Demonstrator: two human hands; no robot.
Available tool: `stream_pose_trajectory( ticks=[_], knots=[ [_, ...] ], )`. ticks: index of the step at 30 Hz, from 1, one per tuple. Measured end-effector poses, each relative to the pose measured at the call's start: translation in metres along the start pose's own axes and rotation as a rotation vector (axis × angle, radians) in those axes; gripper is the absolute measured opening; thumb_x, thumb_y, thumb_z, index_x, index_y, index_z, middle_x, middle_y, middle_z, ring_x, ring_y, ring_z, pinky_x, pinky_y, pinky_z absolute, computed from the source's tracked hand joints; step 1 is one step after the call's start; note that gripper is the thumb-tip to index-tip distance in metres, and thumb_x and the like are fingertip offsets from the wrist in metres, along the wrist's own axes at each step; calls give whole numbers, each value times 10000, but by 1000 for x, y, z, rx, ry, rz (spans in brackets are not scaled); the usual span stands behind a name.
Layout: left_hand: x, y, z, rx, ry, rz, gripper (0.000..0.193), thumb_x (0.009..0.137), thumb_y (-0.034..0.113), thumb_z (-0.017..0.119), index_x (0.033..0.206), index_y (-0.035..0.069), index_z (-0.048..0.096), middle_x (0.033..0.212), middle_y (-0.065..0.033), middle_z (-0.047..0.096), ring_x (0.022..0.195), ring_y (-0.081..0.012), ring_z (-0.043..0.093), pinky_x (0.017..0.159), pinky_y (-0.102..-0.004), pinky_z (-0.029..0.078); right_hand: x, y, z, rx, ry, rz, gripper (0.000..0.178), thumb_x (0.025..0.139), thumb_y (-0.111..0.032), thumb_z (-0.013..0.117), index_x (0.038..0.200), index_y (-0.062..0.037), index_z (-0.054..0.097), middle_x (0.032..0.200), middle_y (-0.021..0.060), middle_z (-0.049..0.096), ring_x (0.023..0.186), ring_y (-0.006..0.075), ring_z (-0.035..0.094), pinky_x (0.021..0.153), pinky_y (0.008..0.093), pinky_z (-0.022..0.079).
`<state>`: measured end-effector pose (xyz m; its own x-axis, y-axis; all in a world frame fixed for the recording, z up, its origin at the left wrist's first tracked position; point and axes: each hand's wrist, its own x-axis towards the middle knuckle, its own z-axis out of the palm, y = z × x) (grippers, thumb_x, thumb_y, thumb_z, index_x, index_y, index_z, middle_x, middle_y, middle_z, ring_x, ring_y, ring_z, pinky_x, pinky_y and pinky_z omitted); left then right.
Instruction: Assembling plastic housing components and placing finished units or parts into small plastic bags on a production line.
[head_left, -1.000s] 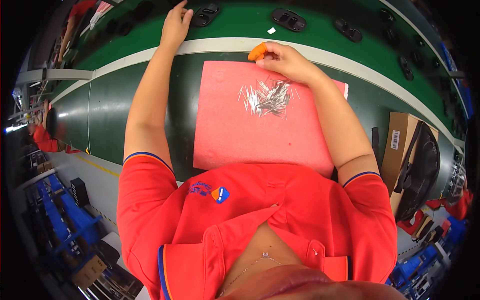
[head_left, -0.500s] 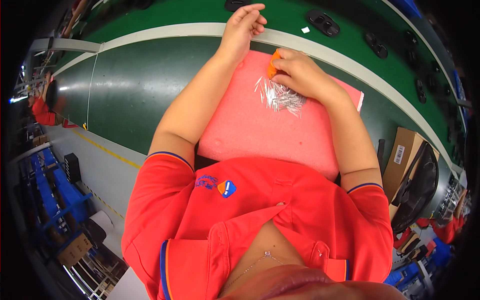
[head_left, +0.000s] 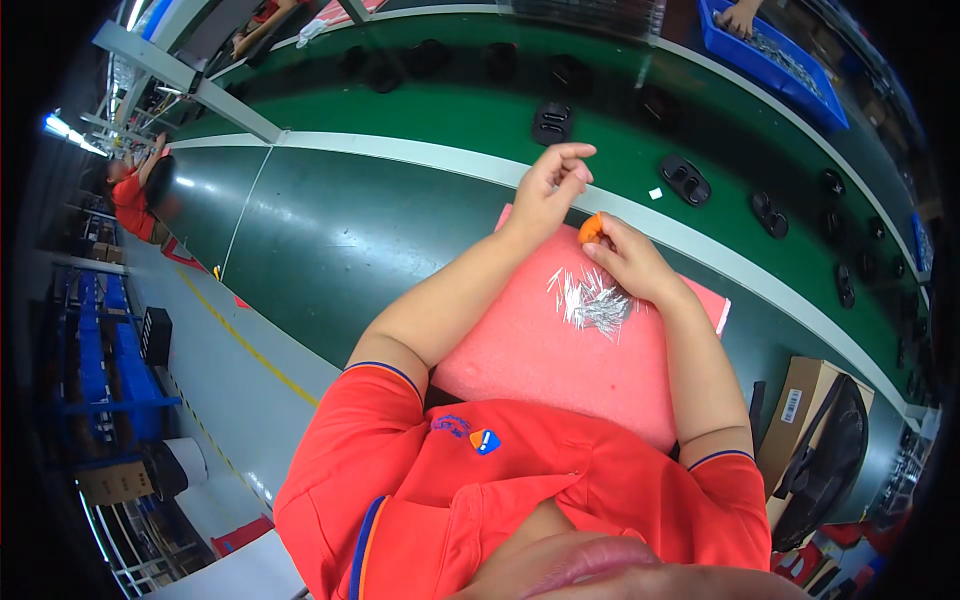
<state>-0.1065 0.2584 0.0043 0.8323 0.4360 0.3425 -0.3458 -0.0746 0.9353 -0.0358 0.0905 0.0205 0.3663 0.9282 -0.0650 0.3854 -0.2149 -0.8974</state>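
Observation:
A small rounded orange piece (head_left: 591, 228) sits between the thumb and fingers of my right hand (head_left: 634, 264); its kind is not clear. Just below that hand, a loose pile of thin silvery pins (head_left: 592, 302) lies on a pink foam sheet (head_left: 540, 350). My left hand (head_left: 553, 188) is raised near the foam's far edge and the pale rail, with index finger and thumb apart and nothing visible in it. Beyond it on the green belt lies a black moulded part (head_left: 553, 123) with two openings.
More black parts (head_left: 685, 180) and a small white square (head_left: 655, 193) are on the green belt (head_left: 420, 112). A cardboard box (head_left: 790, 405) with a black bag (head_left: 830, 450) stands at right. Across the belt, another person's hand (head_left: 738, 18) reaches into a blue tray (head_left: 770, 65).
The head view has tilted, so the bench sits lower in the picture and more of the belt shows. My left hand appears slightly closer to my right, which still holds the orange piece.

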Motion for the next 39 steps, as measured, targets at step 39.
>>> stream_pose_trajectory(
  ticks=[39],
  knots=[
    [229, -52, -203, 1840, 25, -68, 506, 815, 449, 646, 1152, 75, 603, 1199, -211, 585, 1147, -379, 533, 930, -467, 457, 25, 17, -2, 133, 133, -69, 260, 895, -56, 568, 1145, -47, 639, 1041, 94, 614, 985, 181, 583, 888, 288, 460]
  ],
)
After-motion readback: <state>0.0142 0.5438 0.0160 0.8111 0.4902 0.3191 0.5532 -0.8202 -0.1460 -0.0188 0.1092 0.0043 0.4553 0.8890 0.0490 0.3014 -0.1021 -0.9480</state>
